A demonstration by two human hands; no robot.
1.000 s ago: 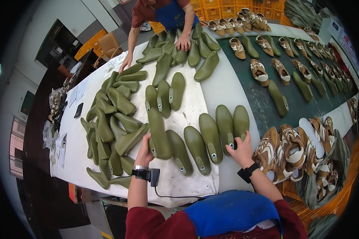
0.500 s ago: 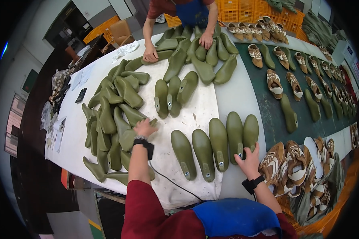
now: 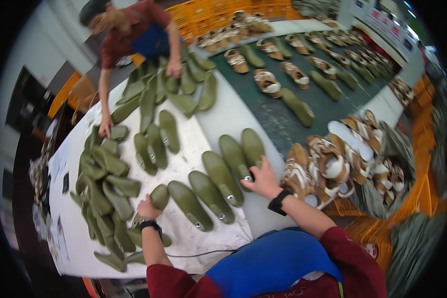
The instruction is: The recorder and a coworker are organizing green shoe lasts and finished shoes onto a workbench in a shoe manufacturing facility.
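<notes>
At the left of the table my left hand (image 3: 149, 207) is closed around the rear part of an olive-green shoe last (image 3: 159, 196), beside the loose pile. My right hand (image 3: 264, 181) grips the heel end of the rightmost shoe last (image 3: 253, 145) in a slanting row. Its thumb lies close to the metal-ringed hole of the neighbouring shoe last (image 3: 232, 153). Several more shoe lasts (image 3: 190, 204) lie in that row between my hands, toes pointing away from me. Beyond them a smaller group of three lasts (image 3: 156, 145) lies on the white cloth.
A pile of shoe lasts (image 3: 102, 198) covers the left side. Across the table a co-worker's hands (image 3: 174, 68) touch other lasts. Brown-and-white shoes (image 3: 328, 164) crowd a bin at my right. The green board (image 3: 263, 107) holds rows of shoes and lasts. Orange crates (image 3: 223, 15) stand behind.
My view has swung to the right. My left hand has lifted a shoe last from the pile and brought it toward the row. My right hand stays at the rightmost last.
</notes>
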